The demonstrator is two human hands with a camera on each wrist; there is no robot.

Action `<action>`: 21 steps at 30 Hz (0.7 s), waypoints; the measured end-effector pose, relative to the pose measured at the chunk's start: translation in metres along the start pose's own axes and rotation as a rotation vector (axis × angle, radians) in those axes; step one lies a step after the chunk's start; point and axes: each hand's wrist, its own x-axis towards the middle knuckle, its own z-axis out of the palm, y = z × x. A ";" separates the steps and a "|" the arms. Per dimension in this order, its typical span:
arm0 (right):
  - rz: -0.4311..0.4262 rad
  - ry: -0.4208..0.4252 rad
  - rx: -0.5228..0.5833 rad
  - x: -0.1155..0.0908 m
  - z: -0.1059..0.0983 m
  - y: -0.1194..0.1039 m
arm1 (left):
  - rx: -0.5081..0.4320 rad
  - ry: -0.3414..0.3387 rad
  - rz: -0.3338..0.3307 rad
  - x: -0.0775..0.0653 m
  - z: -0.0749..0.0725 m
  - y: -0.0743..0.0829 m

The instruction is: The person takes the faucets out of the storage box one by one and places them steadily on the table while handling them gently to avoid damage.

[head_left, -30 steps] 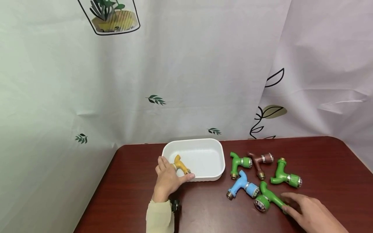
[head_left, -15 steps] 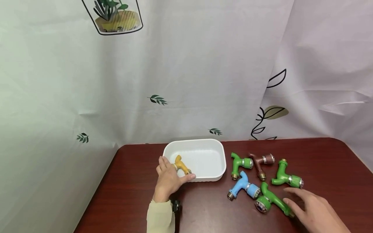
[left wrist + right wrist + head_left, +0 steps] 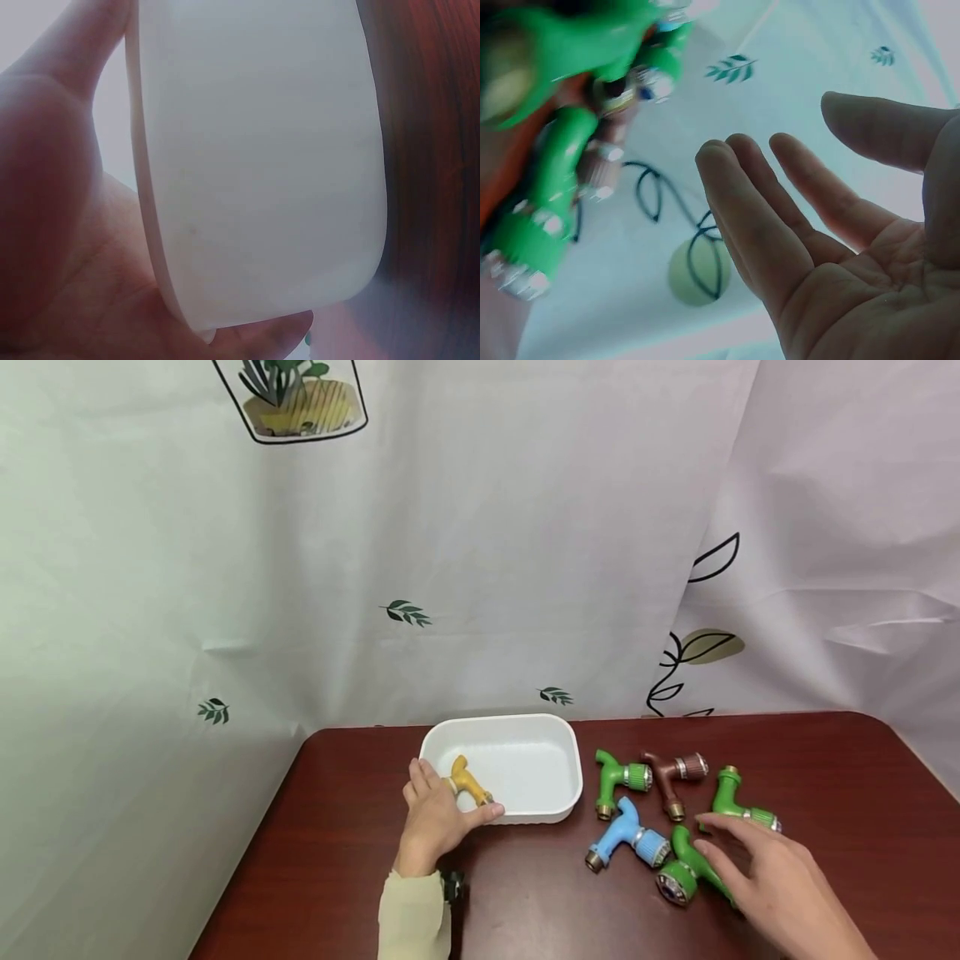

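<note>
My left hand (image 3: 435,822) holds the near left corner of a white plastic basin (image 3: 536,817), its thumb along the front rim. In the left wrist view the fingers wrap the end of the basin wall (image 3: 262,165). A yellow faucet (image 3: 468,783) lies inside, its handle end hidden by my fingers. My right hand (image 3: 772,877) hovers with fingers spread above a green faucet (image 3: 701,864), whose threaded end it hides. It also partly covers another green faucet (image 3: 727,793) behind. In the right wrist view nothing lies between the fingers (image 3: 757,217).
A blue faucet (image 3: 622,833), a third green faucet (image 3: 609,781) and a brown faucet (image 3: 663,777) lie between the basin and my right hand. The dark red table (image 3: 555,902) meets a printed white cloth (image 3: 480,568) behind.
My right hand has come off the threaded end of the nearest green faucet and moved up and left over it. The left hand and basin have stayed put.
</note>
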 end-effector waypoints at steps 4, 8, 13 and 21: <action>-0.046 0.028 0.015 0.007 -0.002 -0.016 | 0.001 0.001 0.001 0.000 -0.001 0.001; -0.080 0.048 0.034 0.013 -0.002 -0.032 | -0.002 0.004 0.002 0.000 -0.001 0.002; -0.137 0.067 0.062 0.023 0.004 -0.049 | 0.001 0.008 -0.001 -0.001 -0.001 0.001; -0.187 0.082 0.100 0.043 0.018 -0.064 | -0.004 0.020 0.000 -0.003 -0.001 0.001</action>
